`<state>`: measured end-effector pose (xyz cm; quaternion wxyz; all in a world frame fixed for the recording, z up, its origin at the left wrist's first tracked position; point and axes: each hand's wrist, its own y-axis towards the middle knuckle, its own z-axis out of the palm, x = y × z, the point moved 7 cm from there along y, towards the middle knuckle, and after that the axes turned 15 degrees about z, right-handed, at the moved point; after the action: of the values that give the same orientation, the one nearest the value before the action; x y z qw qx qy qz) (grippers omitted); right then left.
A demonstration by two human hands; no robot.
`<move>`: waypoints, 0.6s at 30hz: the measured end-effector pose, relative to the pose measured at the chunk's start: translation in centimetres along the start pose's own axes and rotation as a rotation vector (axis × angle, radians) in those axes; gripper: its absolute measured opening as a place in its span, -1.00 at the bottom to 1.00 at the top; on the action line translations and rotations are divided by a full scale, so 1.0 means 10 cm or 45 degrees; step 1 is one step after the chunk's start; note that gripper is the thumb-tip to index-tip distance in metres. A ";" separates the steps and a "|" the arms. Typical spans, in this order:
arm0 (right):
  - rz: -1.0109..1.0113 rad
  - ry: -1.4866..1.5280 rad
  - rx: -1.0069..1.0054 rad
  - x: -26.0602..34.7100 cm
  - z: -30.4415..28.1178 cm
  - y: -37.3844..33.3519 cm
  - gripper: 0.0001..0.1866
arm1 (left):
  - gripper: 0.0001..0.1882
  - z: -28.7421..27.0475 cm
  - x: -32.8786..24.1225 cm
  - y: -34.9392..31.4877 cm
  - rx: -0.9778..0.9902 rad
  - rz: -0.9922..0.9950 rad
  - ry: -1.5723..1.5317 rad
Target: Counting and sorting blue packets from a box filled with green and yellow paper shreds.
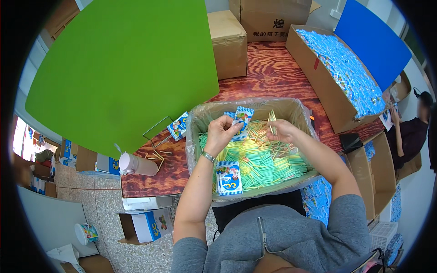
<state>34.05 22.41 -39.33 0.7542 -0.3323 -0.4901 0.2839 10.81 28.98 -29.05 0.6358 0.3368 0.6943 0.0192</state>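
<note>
My left hand [221, 135] is closed on a small blue-and-white packet [244, 115], pinched between thumb and fingers above a carton. In my right hand [285, 131] a small bunch of thin pale sticks [272, 120] stands roughly upright, fingers wrapped round its lower part. Both hands are over the plastic-lined carton [191, 152], the right one to the right of the packet and apart from it. Thin green, yellow and pinkish sticks [268, 170] fill the carton. Another blue-and-white packet [229, 178] lies on them at the near left. Behind my left hand more packet is partly hidden.
A packet [178, 126] leans on a wire stand left of the carton. Near it are loose sticks [158, 158] and a pink bottle [138, 164]. A green board [127, 68] rises at left. A long box of blue packets [339, 68] stands at right, near another person [409, 132].
</note>
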 end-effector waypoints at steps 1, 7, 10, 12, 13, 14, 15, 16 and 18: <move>-0.007 0.000 -0.002 0.04 -0.07 0.08 -0.81 | -0.76 0.02 -0.01 0.02 0.001 0.007 -0.001; -0.131 0.009 -0.013 0.12 -0.01 0.23 -0.80 | -0.81 0.02 -0.05 0.04 0.025 -0.002 -0.011; -0.153 -0.139 0.004 0.23 0.29 -0.14 -0.81 | -0.80 -0.04 -0.07 0.01 0.030 -0.028 0.051; -0.263 -0.432 -0.027 0.47 0.50 -0.62 -0.81 | -0.81 -0.04 -0.18 0.03 -0.005 0.066 0.169; -0.364 -0.715 -0.051 0.61 0.61 -0.84 -0.81 | -0.81 -0.01 -0.22 0.04 -0.003 0.062 0.170; -0.366 -0.714 -0.052 0.70 0.66 -1.02 -0.81 | -0.81 0.02 -0.26 0.04 -0.036 0.004 0.111; -0.495 -0.897 -0.052 0.82 0.78 -1.22 -0.79 | -0.82 0.03 -0.27 0.03 -0.072 -0.055 0.055; -0.625 -1.080 -0.050 0.92 0.90 -1.40 -0.77 | -0.82 0.03 -0.26 0.02 -0.077 -0.053 0.060; -0.675 -1.292 -0.071 1.02 1.08 -1.65 -0.74 | -0.83 0.01 -0.38 0.04 -0.096 0.202 0.320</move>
<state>29.40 22.29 -17.60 0.4609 -0.0398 -0.8646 0.1961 10.93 27.38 -25.58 0.5525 0.3616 0.7383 0.1375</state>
